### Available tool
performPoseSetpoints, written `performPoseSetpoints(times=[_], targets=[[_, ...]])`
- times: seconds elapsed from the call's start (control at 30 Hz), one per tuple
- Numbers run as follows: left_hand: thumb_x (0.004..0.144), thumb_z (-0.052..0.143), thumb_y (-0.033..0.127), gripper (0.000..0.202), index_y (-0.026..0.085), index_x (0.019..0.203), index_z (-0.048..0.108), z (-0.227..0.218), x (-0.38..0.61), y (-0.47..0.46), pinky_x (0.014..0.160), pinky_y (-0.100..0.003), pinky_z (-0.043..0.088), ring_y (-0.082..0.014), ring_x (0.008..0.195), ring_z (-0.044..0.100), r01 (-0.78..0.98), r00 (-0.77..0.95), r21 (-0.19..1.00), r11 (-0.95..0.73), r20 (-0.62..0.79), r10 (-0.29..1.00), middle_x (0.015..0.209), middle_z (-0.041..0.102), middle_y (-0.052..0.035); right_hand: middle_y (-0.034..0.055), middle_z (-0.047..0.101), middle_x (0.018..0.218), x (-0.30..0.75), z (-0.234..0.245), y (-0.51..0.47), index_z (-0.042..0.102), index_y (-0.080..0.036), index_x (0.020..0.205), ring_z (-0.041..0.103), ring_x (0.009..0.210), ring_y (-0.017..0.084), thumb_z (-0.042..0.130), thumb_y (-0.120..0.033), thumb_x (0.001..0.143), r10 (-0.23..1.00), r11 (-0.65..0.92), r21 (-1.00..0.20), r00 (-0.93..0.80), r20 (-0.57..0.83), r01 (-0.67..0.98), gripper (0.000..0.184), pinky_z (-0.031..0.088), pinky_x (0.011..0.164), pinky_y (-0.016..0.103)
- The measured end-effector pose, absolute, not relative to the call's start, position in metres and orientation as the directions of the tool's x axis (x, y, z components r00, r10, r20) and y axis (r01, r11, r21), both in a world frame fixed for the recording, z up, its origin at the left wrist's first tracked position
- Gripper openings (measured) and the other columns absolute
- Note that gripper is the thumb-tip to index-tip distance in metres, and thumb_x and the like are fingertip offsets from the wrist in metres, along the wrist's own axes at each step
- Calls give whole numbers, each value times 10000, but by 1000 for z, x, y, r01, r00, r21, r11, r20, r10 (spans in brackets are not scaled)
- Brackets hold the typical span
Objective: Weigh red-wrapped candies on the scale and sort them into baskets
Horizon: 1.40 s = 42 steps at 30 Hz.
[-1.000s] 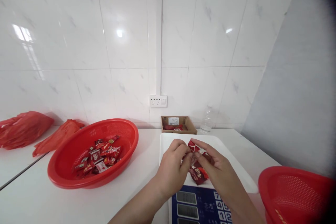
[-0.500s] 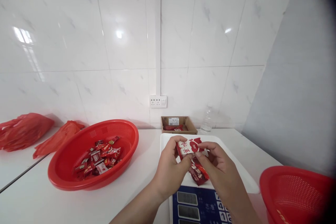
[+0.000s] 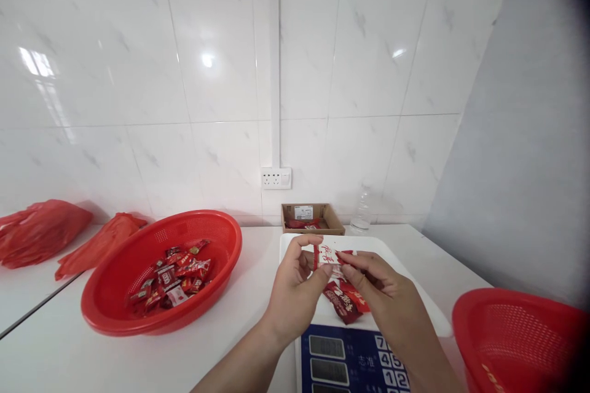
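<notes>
A small red-and-white candy packet (image 3: pixel 328 255) is held up between my two hands, over the white weighing pan (image 3: pixel 426 298) of a digital scale. My left hand (image 3: pixel 297 295) pinches its left end between thumb and fingers. At its right end, the thumb and fingertips of my right hand (image 3: pixel 385 285) close on the wrapper and cover part of it. Beneath the packet, several red and dark-red wrapped candies (image 3: pixel 345 306) lie on the pan, partly hidden by my hands. The scale's blue panel (image 3: pixel 354 361) with displays and number keys faces me.
A red plastic basket (image 3: pixel 230 245) with wrapped candies stands at left, beside red plastic bags (image 3: pixel 43 230). Another red basket (image 3: pixel 483 313) is at the right edge. Behind the scale are a small cardboard box (image 3: pixel 336 221) and a clear bottle (image 3: pixel 362 212), near the tiled wall.
My right fingers have shifted left over the packet's right part, covering more of its red heart print. Both hands still hold it; the view has moved slightly.
</notes>
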<state>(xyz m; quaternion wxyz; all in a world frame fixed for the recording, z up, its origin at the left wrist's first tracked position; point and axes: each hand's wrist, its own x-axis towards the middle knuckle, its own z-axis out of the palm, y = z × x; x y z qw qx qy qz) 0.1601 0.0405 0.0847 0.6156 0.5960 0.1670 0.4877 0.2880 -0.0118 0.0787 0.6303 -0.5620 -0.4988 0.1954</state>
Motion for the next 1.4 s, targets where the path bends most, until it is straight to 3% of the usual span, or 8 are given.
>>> performPoseSetpoints(times=[0.1,0.3,0.47,0.63,0.83,1.1,1.4], targets=[[792,562,163,276,213,1049,476,83,159,41,698,-240,388,-120,757,484,-379,472,898,-225,397,788,819,550,-6,25,644,909,288,79,-13,713,-244,849,608,861,182,625,-399,730,818,286,-914,424,389,287,214,503,748,268],[771,546,105,295,237,1033,521,83,159,42,790,-266,391,-130,877,491,-354,485,862,-363,501,717,1204,457,-42,13,646,733,285,78,-13,670,-196,732,600,650,162,695,-406,648,853,228,-973,475,216,33,228,502,585,269],[785,549,140,304,232,1071,498,83,159,41,704,-244,408,-124,780,492,-338,526,893,-297,441,727,909,546,-20,1,626,669,282,78,-12,645,-186,685,565,601,138,693,-382,650,833,255,-967,504,226,12,204,467,538,240],[776,543,127,266,224,1022,519,83,158,40,743,-245,395,-135,864,488,-319,509,905,-281,414,755,1003,538,-30,15,619,694,282,79,-12,643,-180,674,553,626,148,679,-383,662,816,273,-956,501,288,105,207,455,550,252],[725,515,79,248,203,938,534,86,158,41,670,-218,393,-124,809,486,-401,516,900,-173,377,769,914,547,-17,7,598,698,283,79,-13,642,-190,667,538,652,145,655,-373,693,825,278,-946,462,324,166,185,438,579,245],[707,530,81,192,186,867,532,84,158,41,696,-245,383,-135,783,486,-326,468,895,-305,433,771,837,550,-15,5,600,708,284,78,-13,630,-190,674,538,653,144,644,-380,704,841,248,-955,455,294,160,193,431,577,240],[725,517,133,70,177,769,549,85,158,43,641,-229,387,-117,693,499,-329,443,906,-266,397,804,732,555,12,10,620,724,279,85,-16,634,-205,694,550,651,150,659,-402,681,856,218,-968,452,249,121,199,429,550,236]])
